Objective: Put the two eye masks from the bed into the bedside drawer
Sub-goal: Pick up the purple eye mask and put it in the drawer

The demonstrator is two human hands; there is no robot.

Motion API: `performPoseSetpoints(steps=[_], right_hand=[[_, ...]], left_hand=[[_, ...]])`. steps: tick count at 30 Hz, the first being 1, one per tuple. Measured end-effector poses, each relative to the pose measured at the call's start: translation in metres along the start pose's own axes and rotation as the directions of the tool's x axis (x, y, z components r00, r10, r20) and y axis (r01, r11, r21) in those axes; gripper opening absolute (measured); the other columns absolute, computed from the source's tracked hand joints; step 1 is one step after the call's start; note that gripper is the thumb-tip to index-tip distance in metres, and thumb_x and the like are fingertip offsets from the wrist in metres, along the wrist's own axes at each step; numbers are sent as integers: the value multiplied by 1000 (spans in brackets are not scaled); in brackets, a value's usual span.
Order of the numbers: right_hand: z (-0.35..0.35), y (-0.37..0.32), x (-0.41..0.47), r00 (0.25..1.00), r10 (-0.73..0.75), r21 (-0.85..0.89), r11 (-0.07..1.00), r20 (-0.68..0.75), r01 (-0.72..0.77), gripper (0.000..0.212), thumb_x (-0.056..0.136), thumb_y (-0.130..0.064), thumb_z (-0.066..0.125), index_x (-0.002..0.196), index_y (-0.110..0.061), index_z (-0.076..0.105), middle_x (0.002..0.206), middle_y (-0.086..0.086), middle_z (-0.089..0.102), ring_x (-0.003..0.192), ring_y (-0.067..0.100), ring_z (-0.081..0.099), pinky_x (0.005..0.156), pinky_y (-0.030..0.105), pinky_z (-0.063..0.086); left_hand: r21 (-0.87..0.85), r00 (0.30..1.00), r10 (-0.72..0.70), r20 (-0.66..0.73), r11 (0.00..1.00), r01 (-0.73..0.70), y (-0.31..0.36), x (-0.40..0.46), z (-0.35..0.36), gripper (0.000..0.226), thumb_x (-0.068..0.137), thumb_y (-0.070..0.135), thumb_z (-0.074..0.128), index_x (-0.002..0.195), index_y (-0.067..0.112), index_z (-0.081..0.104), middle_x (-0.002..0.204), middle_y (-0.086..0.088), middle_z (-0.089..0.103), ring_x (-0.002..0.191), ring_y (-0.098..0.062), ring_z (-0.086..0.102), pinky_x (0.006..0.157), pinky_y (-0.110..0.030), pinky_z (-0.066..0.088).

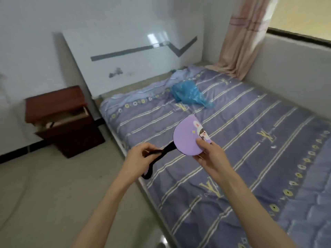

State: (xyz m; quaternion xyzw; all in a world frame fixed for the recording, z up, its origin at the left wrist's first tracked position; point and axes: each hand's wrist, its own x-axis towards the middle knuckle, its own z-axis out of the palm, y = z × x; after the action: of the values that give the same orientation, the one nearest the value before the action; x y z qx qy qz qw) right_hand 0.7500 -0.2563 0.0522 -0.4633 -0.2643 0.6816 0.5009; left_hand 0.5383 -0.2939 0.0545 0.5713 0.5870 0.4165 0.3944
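Mask [188,138]: purple, rounded, folded or seen in part, with a cartoon bunny-hooded figure printed near one edge; thin dark trim round the rim; held up over the bed's near edge.
Strap [157,153]: black band, running from the mask to the left, a loop hanging below.
Right hand [208,156]: closed on the mask's lower edge, thumb on the printed face.
Left hand [139,157]: fingers curled shut round the strap.
Drawer [62,119]: nightstand's top drawer, pulled open, pale inside; contents unclear.
Nightstand [60,111]: dark red-brown wood, boxy, left of the bed.
Bed [241,140]: blue-purple striped quilt, wrinkled.
Bag [191,94]: crumpled blue plastic, on the bed near the headboard.
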Motion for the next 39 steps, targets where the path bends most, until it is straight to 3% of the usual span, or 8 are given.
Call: performPoseSetpoints(steps=[5,7,10,13,19,26,32,39], right_hand=[[51,26,6,987,95,-33,995,129,-91,13,87,-8,54,96,-15,61,89,0,67,80,15,62,68,27,52],[72,39,9,973,133,-79,990,191,-120,13,87,-8,54,96,-15,61,93,1,66,82,15,61,70,27,50],[103,59,13,947,175,-159,978,268,-136,18,88,-9,54,105,-13,60,98,1,65,86,16,61,76,28,49],[134,80,19,923,183,-251,963,337,-99,12,86,-11,57,95,-16,64,93,-1,67,81,13,62,70,24,52],[210,120,38,881,116,-458,880,459,123,8,83,-14,63,81,-20,69,78,-6,69,70,6,64,62,19,54],[318,156,59,763,106,-608,678,637,414,4,83,-16,63,80,-16,65,71,5,55,66,14,47,56,22,38],[381,174,91,678,261,-679,563,687,471,21,84,-19,63,89,1,62,76,14,57,68,19,51,62,28,40],[448,206,158,681,336,-717,567,651,405,21,82,-17,65,87,3,63,78,16,58,71,23,54,63,30,45]], left_hand=[[-94,983,-90,-158,993,76,-13,-50,-68,26,81,9,63,61,25,66,52,7,64,58,-6,60,62,-19,48],[-339,976,-132,-172,938,67,-15,-66,-89,28,82,16,57,56,19,65,54,5,65,61,-8,61,68,-22,54],[-802,962,-195,-190,597,-37,-24,-82,-123,27,80,27,51,58,18,64,54,3,60,60,-13,61,70,-25,57],[-906,916,-297,-268,401,-135,-42,-89,-154,29,89,24,45,84,12,71,69,-1,68,62,-12,63,68,-25,57],[-658,795,-409,-449,753,16,-78,-71,-214,32,88,-6,41,111,8,59,100,-8,67,58,-12,63,52,-20,52],[-294,874,-233,-427,950,109,-98,-26,-308,30,81,11,64,88,40,67,83,15,71,60,-3,64,51,-15,51],[-87,912,-201,-359,979,182,-130,11,-369,13,79,20,68,90,26,70,80,16,71,75,6,64,61,-5,47],[-183,905,-277,-323,956,227,-178,65,-418,6,79,23,67,83,28,68,85,10,70,76,2,63,65,-10,48]])
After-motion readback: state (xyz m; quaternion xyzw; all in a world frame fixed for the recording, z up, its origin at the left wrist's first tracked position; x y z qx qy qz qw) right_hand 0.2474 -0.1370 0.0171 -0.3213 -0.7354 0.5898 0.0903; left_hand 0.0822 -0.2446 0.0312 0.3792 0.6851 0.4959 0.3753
